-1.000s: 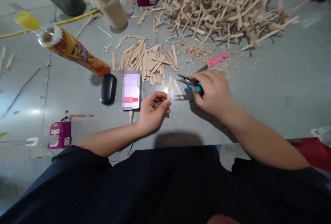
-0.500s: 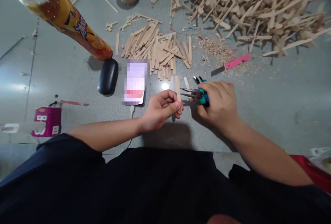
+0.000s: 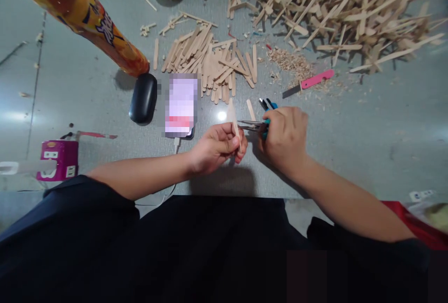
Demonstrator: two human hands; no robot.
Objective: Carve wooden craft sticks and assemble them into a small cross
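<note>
A narrow, flat, pale wooden stick (image 3: 237, 132) slants above the grey counter (image 3: 357, 153), pinched between thumb and fingers of the left hand (image 3: 217, 149), closed on it. The right hand (image 3: 286, 132) has its fingers curled round dark-metal needle-nose pliers (image 3: 262, 128) with teal grips, their slightly parted tips at the stick; whether they touch I cannot tell. Beyond lies a pink-handled knife (image 3: 317, 80).

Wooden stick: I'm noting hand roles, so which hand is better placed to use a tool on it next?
Probably the right hand: it holds the pliers, their slender tips apart and close to the wooden stick, though contact is unclear. The left hand is occupied pinching that stick.
</note>
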